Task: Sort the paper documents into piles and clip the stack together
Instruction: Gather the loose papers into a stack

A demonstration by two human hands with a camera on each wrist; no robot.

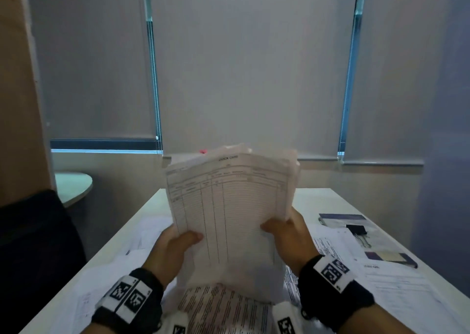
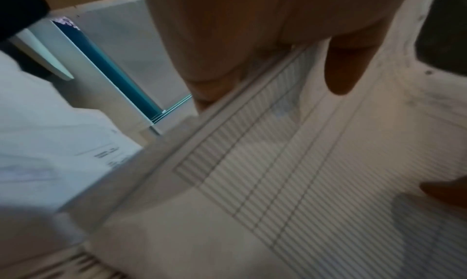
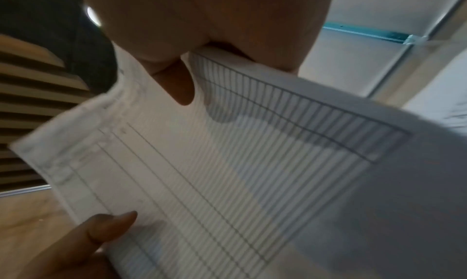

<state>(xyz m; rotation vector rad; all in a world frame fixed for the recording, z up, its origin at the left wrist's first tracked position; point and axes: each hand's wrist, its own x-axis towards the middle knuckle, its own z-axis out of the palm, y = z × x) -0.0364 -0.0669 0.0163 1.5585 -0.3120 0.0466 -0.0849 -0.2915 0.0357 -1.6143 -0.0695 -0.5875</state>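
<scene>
A thick stack of papers [image 1: 229, 206] stands upright above the white table, its front sheet a lined form with columns. My left hand [image 1: 175, 244] grips its left edge, thumb on the front sheet. My right hand [image 1: 287, 232] grips the right edge the same way. The left wrist view shows the lined form [image 2: 290, 173] under my left thumb [image 2: 346, 67]. In the right wrist view the form [image 3: 240, 173] is pinched by my right hand [image 3: 177, 79], and the left thumb [image 3: 111, 229] lies on its far edge. A black binder clip [image 1: 357, 230] lies on the table to the right.
Loose printed sheets [image 1: 223, 310] cover the table [image 1: 328, 201] beneath the stack and to both sides. Two notebooks [image 1: 342, 219] [image 1: 390, 257] lie on the right by the clip. A dark chair [image 1: 35, 244] stands at the left. Window blinds fill the back.
</scene>
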